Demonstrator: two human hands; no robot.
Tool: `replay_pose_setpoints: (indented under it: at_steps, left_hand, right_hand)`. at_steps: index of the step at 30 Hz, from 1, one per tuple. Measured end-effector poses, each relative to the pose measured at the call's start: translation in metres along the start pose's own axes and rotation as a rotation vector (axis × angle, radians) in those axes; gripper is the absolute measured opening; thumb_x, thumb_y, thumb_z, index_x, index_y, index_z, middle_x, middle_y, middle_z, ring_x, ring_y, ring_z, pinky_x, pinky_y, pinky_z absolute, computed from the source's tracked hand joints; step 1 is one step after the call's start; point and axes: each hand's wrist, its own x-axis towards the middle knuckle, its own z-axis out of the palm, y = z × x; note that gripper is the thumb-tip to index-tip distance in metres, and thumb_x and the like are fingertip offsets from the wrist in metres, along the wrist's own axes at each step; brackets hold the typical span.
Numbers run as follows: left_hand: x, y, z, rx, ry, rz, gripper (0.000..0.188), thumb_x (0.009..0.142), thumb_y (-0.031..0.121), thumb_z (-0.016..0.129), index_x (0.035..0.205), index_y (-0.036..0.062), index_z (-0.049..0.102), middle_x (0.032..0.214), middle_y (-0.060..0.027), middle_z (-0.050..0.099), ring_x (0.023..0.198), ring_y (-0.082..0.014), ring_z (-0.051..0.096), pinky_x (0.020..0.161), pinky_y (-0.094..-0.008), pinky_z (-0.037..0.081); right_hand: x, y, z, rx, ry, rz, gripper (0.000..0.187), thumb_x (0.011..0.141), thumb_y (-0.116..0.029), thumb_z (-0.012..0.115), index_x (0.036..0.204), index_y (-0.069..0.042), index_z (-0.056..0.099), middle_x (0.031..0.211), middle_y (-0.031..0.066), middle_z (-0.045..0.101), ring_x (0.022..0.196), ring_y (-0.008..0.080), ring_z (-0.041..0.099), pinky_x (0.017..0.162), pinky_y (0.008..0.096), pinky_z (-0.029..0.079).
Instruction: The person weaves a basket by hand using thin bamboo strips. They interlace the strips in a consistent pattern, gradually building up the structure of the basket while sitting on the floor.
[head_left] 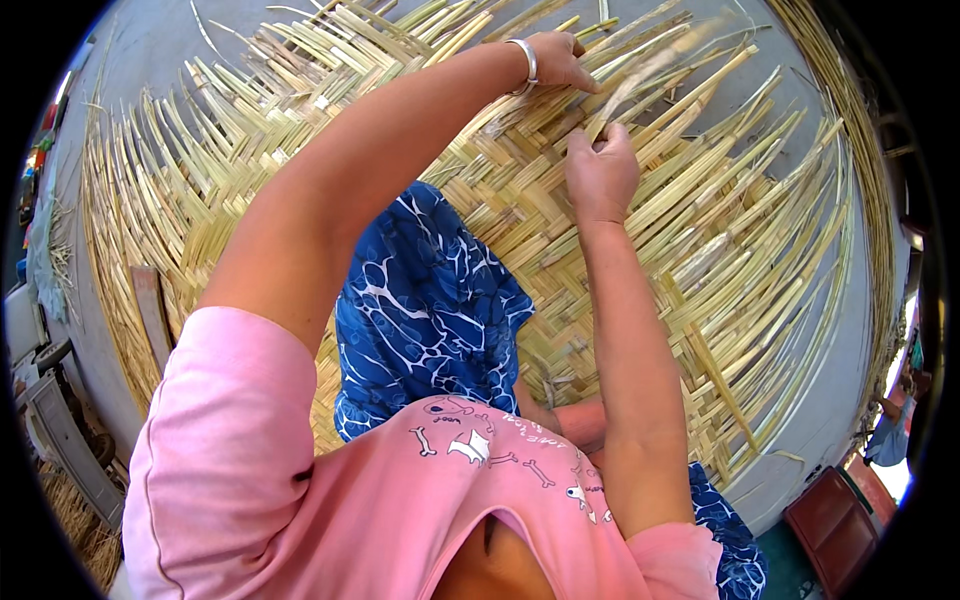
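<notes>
A large mat (518,215) of pale green and yellow split-cane strips, woven in a diagonal pattern, spreads in front of me and beneath me. Its loose strip ends fan out at the edges. My right hand (603,178) is closed, pinching a pale strip (632,88) between thumb and fingers over the mat's far part. That strip rises toward the upper right, its far end blurred. Farther off and to the left, my left hand (560,62), with a silver bangle on the wrist, reaches across with thumb and forefinger apart. It appears to hold nothing.
A short flat wooden piece (151,312) lies on the mat's left side. Long thin canes (850,90) run along the right edge of the grey floor (765,110). A dark red chair (833,527) stands at the lower right, and dry straw (80,520) lies at the lower left.
</notes>
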Motion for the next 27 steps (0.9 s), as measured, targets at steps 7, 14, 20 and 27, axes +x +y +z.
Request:
replay_pose_setpoints:
  at_steps: [7, 14, 20, 27]
  left_hand:
    - [0.006, 0.019, -0.002, -0.272, -0.305, -0.178, 0.058, 0.063, 0.039, 0.083, 0.101, 0.0021, 0.060, 0.082, -0.0101, 0.064, 0.062, -0.0185, 0.062, 0.054, -0.0319, 0.053]
    - [-0.010, 0.013, -0.001, -0.766, -0.295, -0.078, 0.033, 0.073, 0.020, 0.078, 0.095, 0.0039, 0.059, 0.089, -0.0084, 0.064, 0.079, -0.0149, 0.062, 0.074, -0.0331, 0.053]
    - [-0.028, 0.011, -0.029, -0.955, -0.128, 0.069, 0.029, 0.081, 0.014, 0.070, 0.106, 0.0035, 0.061, 0.099, -0.0072, 0.065, 0.094, -0.0155, 0.062, 0.089, -0.0337, 0.048]
    - [-0.059, -0.043, -0.058, -1.158, 0.300, 0.171, 0.019, 0.084, 0.013, 0.065, 0.103, 0.0067, 0.063, 0.098, -0.0043, 0.065, 0.091, -0.0159, 0.062, 0.085, -0.0324, 0.050]
  right_hand:
    - [-0.001, 0.022, 0.010, 0.217, 0.036, 0.085, 0.026, 0.075, -0.022, 0.059, 0.082, 0.002, 0.053, 0.073, 0.0194, 0.061, 0.067, 0.0376, 0.058, 0.067, 0.0414, 0.047]
    - [0.003, 0.028, 0.015, 0.147, -0.100, 0.061, 0.026, 0.079, -0.022, 0.062, 0.092, 0.000, 0.058, 0.076, 0.0174, 0.063, 0.069, 0.0322, 0.061, 0.068, 0.0380, 0.048]
    - [0.001, 0.039, 0.014, 0.310, -0.229, 0.029, 0.024, 0.083, -0.019, 0.062, 0.101, -0.002, 0.061, 0.078, 0.0123, 0.066, 0.069, 0.0226, 0.063, 0.067, 0.0327, 0.049]
    - [0.003, 0.035, 0.019, 0.213, -0.180, 0.036, 0.021, 0.085, -0.018, 0.060, 0.100, -0.003, 0.060, 0.082, 0.0109, 0.067, 0.072, 0.0212, 0.063, 0.068, 0.0324, 0.049]
